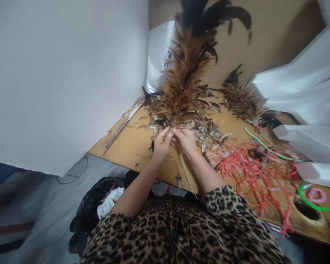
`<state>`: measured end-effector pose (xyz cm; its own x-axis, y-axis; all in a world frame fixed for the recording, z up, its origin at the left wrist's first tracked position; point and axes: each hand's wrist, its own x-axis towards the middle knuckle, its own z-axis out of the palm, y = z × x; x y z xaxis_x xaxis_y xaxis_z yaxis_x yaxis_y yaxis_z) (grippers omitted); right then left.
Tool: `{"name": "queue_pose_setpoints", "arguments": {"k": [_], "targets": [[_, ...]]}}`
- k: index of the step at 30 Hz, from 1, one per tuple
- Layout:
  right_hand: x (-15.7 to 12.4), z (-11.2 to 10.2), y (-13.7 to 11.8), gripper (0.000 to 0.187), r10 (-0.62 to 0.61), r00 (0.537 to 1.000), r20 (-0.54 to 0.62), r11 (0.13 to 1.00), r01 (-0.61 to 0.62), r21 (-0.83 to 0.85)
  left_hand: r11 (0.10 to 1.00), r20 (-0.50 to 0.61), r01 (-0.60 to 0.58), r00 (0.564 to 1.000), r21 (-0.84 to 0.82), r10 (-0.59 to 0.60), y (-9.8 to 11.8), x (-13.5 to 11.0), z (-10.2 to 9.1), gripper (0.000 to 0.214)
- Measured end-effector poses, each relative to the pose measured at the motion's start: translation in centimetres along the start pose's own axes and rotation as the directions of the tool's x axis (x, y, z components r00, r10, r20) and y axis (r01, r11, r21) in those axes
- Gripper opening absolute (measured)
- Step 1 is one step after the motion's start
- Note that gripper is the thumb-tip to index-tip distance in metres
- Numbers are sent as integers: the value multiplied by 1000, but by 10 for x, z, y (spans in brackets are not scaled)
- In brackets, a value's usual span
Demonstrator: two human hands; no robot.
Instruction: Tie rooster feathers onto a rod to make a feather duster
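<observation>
A big heap of brown and black feathers [184, 86] lies on a wooden board [132, 145] in front of me. My left hand [161, 143] and my right hand [186, 139] meet at the near edge of the heap, fingertips pinched together on a few feather quills. A long pale strip [187, 174] hangs down from under my right hand toward my lap. My leopard-print sleeves fill the bottom of the view.
A smaller feather pile [243, 99] lies to the right. Tangled red strings [257, 172], black scissors [255, 153], a green cord [266, 146] and a pink ring [317, 195] cover the board's right side. White sheets [305, 95] at right, a black bag [96, 205] on the floor.
</observation>
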<state>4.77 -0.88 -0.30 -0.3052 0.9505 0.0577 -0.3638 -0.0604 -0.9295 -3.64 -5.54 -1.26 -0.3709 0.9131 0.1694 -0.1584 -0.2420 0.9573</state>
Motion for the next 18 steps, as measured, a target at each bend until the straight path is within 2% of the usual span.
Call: {"name": "queue_pose_setpoints", "arguments": {"k": [2,7,9,12,15,18], "targets": [[0,-3,0,32,-18,997,75,1000,19,-21,983,3,97,995,-156,-97,4,2,-1,53],[-1,-7,3,31,-25,990,141,999,30,-36,951,-8,111,993,-287,-119,7,0,0,43],[-1,-8,3,33,-4,988,157,999,12,-46,955,22,103,995,-280,-101,7,-1,0,38],[2,-10,2,34,-25,996,80,991,35,-127,967,43,94,995,-235,-87,5,-3,-1,34],[3,-9,-1,35,-53,999,-10,965,49,-256,986,-20,57,998,-154,-61,1,-4,-3,31],[1,-5,-2,35,-55,998,-36,945,40,-324,998,-122,-69,990,2,69,-3,-4,-5,27]]}}
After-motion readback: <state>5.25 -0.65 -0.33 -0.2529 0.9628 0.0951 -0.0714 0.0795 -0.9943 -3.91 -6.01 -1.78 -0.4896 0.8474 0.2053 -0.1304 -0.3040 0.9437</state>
